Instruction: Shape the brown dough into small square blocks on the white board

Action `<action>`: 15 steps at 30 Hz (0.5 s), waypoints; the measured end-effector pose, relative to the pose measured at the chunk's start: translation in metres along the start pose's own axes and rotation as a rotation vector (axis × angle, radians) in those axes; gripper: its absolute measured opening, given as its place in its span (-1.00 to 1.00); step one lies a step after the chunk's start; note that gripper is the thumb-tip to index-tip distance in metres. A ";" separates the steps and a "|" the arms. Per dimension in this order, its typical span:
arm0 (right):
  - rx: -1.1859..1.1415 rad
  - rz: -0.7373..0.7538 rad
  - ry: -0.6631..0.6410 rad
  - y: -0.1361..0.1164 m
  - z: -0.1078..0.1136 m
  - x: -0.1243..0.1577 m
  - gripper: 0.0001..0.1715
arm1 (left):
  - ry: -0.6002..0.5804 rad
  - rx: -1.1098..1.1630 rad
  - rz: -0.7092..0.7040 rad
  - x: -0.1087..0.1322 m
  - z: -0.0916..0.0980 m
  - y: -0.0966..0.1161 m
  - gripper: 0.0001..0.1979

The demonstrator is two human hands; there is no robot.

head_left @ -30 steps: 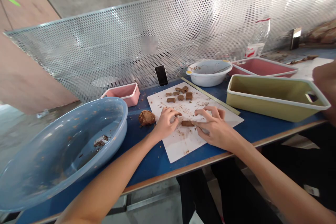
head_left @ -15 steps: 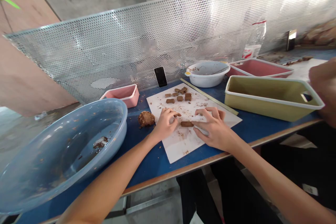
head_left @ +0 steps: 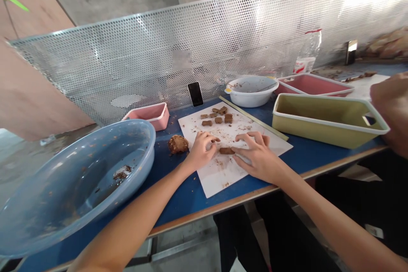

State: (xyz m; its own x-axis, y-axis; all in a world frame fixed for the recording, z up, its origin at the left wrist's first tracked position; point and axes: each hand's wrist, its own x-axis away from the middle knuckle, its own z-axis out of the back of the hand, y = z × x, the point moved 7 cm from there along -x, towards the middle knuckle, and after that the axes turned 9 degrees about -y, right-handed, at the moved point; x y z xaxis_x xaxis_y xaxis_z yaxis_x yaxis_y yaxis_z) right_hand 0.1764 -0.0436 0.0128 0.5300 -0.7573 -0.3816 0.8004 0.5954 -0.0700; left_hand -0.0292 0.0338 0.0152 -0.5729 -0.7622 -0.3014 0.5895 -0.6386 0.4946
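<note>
A small brown clay block [head_left: 226, 151] lies on the white board [head_left: 212, 182] between my hands. My right hand [head_left: 259, 159] is open with fingers spread, its index fingertip touching the right end of the block. Just left of the block is my left hand [head_left: 201, 151], thumb and curved fingers apart, with brown at the fingertips that could be clay or a stain. Behind my right hand another brown clay piece [head_left: 266, 140] partly shows. Several short clay pieces [head_left: 218, 120] sit toward the board's far end. A rough clay lump [head_left: 177, 144] rests on the blue table beside my left hand.
A big blue basin [head_left: 134, 187] with wet clay stands at left, a pink box [head_left: 162, 119] behind it. A phone [head_left: 195, 94] leans on the perforated metal screen [head_left: 143, 63]. A pale strip [head_left: 248, 114], white basin [head_left: 251, 98], green bin [head_left: 321, 125] and a person's arm [head_left: 392, 102] are rightward.
The view has shifted very slightly. My hands and the clay block stay almost exactly where they were.
</note>
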 end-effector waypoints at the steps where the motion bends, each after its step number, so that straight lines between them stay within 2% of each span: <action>1: -0.007 0.024 -0.019 -0.002 -0.001 0.000 -0.57 | -0.001 0.001 -0.001 0.000 0.000 0.000 -0.79; 3: -0.011 0.069 -0.052 -0.006 -0.004 -0.001 -0.53 | -0.007 0.003 -0.002 0.000 -0.001 0.000 -0.79; 7: 0.023 0.011 -0.008 -0.003 -0.002 -0.001 -0.53 | -0.007 0.010 -0.004 0.000 -0.001 0.000 -0.78; 15: -0.047 0.052 -0.048 -0.007 -0.004 -0.003 -0.47 | 0.001 -0.001 -0.004 0.000 0.001 0.003 -0.79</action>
State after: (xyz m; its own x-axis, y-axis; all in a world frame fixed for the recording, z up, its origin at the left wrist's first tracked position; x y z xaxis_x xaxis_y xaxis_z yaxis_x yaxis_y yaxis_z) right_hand 0.1682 -0.0440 0.0109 0.5843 -0.7363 -0.3411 0.7580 0.6453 -0.0945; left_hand -0.0281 0.0326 0.0173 -0.5748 -0.7598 -0.3038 0.5878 -0.6416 0.4927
